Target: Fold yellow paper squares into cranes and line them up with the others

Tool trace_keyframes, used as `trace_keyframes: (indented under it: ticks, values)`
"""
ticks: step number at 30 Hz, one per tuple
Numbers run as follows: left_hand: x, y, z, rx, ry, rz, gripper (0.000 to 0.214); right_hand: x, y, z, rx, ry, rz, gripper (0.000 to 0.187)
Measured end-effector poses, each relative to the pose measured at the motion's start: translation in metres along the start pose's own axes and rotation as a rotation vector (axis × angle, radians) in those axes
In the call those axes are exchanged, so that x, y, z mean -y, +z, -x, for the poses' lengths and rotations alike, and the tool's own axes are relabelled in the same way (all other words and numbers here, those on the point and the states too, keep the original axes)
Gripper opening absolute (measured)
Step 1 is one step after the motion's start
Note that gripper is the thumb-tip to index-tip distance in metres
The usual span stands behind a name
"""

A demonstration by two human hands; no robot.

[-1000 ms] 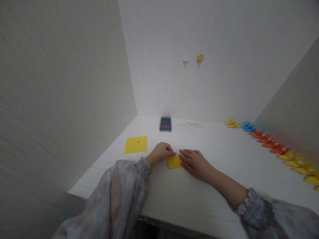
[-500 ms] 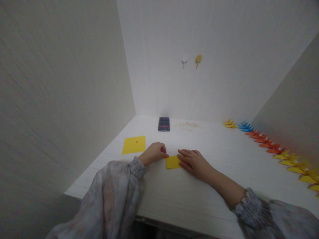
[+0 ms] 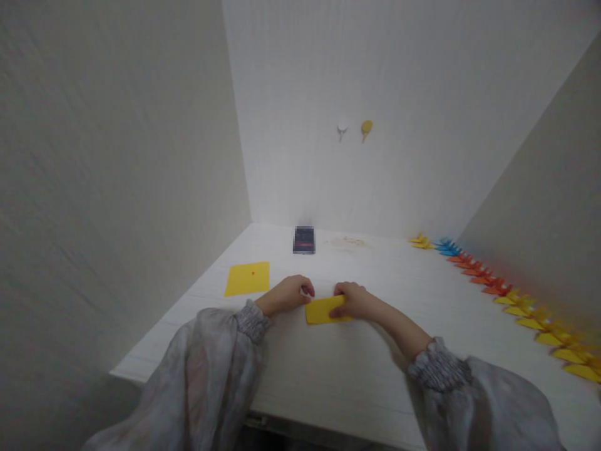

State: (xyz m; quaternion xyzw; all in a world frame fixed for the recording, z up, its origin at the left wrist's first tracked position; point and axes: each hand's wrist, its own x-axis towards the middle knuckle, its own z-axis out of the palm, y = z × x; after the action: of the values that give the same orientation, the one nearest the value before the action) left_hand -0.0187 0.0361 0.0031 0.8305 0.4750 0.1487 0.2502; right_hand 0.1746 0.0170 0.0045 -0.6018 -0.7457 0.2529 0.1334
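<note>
A folded yellow paper (image 3: 318,311), now a narrow strip, is at the middle of the white table. My right hand (image 3: 352,300) grips its right part, thumb on the near face and fingers behind the far edge. At the strip's upper left corner is my left hand (image 3: 287,294), fingers curled and the thumb apart from them. Whether that thumb touches the paper I cannot tell. A flat yellow sheet (image 3: 244,280) with a small red mark lies left of my left hand.
A dark blurred-out item (image 3: 304,240) sits near the back wall. Along the right side runs a row of folded paper figures, yellow, blue (image 3: 447,247), orange (image 3: 479,273) and yellow again (image 3: 547,322). A white hook (image 3: 342,129) and a yellow hook (image 3: 367,128) are on the wall.
My right hand has gone from lying flat over the paper to gripping it. More of the strip shows now. My left hand stays by its left corner. The view has shifted slightly.
</note>
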Motion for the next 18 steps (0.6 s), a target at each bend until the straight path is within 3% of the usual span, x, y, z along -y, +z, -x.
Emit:
trace_keyframes:
  ticks: [3,6,12,18]
  values:
    - [-0.011,0.005,0.004,0.028,0.020,0.217,0.031,0.002,-0.002,0.000,0.011,-0.035,-0.107,0.020]
    - [-0.018,0.012,0.006,0.078,0.033,0.553,0.025,0.005,-0.003,0.001,-0.033,-0.060,-0.401,0.016]
    - [-0.028,0.016,0.007,-0.149,-0.089,0.957,0.027,0.014,0.000,0.004,-0.282,-0.148,-1.137,0.028]
    - [-0.036,0.015,0.008,-0.218,-0.150,1.218,0.033,0.025,0.013,0.009,-0.207,-0.196,-1.206,0.027]
